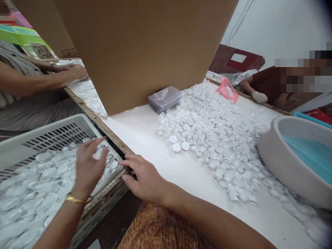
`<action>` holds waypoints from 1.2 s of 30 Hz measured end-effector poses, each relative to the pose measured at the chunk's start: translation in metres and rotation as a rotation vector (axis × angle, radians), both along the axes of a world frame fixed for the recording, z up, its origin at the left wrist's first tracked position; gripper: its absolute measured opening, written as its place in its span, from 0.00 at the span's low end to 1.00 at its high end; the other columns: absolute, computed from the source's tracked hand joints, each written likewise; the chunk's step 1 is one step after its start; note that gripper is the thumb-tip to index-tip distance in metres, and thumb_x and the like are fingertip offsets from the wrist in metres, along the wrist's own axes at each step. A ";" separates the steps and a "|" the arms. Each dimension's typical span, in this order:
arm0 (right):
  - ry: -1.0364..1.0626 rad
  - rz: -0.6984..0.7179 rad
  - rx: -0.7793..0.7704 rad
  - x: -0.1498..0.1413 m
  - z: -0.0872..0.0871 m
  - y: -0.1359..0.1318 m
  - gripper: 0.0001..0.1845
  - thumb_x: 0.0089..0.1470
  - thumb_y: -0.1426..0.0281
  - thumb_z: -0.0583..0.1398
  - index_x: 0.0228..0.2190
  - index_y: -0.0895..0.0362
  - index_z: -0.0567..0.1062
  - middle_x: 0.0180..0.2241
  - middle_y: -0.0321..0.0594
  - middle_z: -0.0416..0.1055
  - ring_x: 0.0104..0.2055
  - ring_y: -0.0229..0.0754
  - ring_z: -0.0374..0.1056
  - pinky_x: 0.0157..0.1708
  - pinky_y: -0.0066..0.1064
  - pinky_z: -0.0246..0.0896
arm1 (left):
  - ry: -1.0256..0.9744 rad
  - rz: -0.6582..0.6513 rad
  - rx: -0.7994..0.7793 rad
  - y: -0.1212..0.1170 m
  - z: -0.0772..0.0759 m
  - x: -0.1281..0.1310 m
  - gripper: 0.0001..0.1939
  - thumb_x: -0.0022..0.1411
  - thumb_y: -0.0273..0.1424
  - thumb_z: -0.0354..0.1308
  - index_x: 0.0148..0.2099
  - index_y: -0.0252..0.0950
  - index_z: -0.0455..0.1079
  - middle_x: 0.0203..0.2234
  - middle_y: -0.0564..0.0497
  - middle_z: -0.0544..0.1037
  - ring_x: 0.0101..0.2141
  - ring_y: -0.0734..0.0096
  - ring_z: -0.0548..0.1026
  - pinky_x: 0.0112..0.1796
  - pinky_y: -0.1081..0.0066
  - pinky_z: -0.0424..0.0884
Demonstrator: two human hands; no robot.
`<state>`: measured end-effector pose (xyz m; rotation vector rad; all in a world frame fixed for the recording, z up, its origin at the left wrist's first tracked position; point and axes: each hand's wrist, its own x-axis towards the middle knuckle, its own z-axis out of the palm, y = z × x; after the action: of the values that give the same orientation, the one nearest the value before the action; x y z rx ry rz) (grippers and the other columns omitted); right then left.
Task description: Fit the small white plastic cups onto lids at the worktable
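Note:
My left hand (pixel 90 164), with a gold bracelet on its wrist, hovers over the light grey plastic crate (pixel 85 122). Its fingers are spread, and nothing shows in them. Small white round pieces (pixel 49 173), like shallow caps, fill the crate. At the crate's right corner, beside the wooden table edge (pixel 114 138), is my right hand (pixel 145 178). Its thumb and fingers are apart at the rim, with no piece visible in them. To the right, a wide heap of similar white pieces (pixel 220 128) covers much of the white table (pixel 155 145).
A tall cardboard sheet (pixel 145 52) stands across the table, with a clear plastic pack (pixel 165 98) at its foot. A pink scoop (pixel 227 90) lies behind the heap. The large grey tub (pixel 275 152) stands right. Co-workers sit at far left and far right.

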<state>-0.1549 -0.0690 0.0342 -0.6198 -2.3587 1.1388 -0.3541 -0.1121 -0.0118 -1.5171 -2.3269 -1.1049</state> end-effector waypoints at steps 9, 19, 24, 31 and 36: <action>0.030 -0.455 -0.072 0.134 -0.015 0.002 0.14 0.56 0.73 0.53 0.44 0.55 0.71 0.50 0.43 0.64 0.48 0.40 0.65 0.42 0.32 0.68 | 0.214 -0.671 -0.323 0.109 0.012 0.154 0.29 0.56 0.42 0.57 0.60 0.45 0.58 0.53 0.42 0.60 0.53 0.52 0.59 0.48 0.56 0.64; -0.379 -0.508 0.431 0.158 -0.030 0.073 0.20 0.57 0.75 0.51 0.51 0.62 0.66 0.53 0.47 0.64 0.52 0.48 0.59 0.50 0.41 0.59 | 0.387 -0.502 -0.396 0.099 0.008 0.177 0.17 0.57 0.36 0.55 0.49 0.38 0.67 0.41 0.43 0.66 0.44 0.58 0.64 0.42 0.63 0.67; -0.455 -0.460 0.487 0.144 -0.037 0.089 0.16 0.53 0.79 0.53 0.44 0.62 0.71 0.50 0.51 0.66 0.51 0.53 0.58 0.47 0.47 0.56 | 0.318 -0.474 -0.400 0.091 0.009 0.185 0.21 0.53 0.38 0.59 0.49 0.39 0.66 0.45 0.43 0.64 0.46 0.57 0.63 0.43 0.62 0.67; -0.384 -0.441 0.386 0.150 -0.042 0.062 0.14 0.54 0.79 0.52 0.41 0.59 0.72 0.44 0.47 0.69 0.47 0.47 0.62 0.48 0.39 0.59 | 0.303 -0.652 -0.439 0.090 0.005 0.196 0.17 0.56 0.33 0.55 0.48 0.37 0.66 0.37 0.45 0.66 0.42 0.60 0.64 0.43 0.63 0.66; -0.299 -0.454 0.291 0.145 -0.037 0.049 0.18 0.51 0.78 0.54 0.45 0.55 0.69 0.46 0.40 0.69 0.49 0.40 0.65 0.49 0.27 0.61 | 0.394 -0.703 -0.484 0.090 0.002 0.195 0.20 0.58 0.29 0.49 0.54 0.38 0.61 0.37 0.45 0.66 0.41 0.59 0.65 0.37 0.65 0.66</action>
<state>-0.0103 -0.0200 -0.0028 -1.2046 -2.3777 0.5213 -0.1589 -0.0221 -0.0101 -2.5635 -1.8936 -0.2475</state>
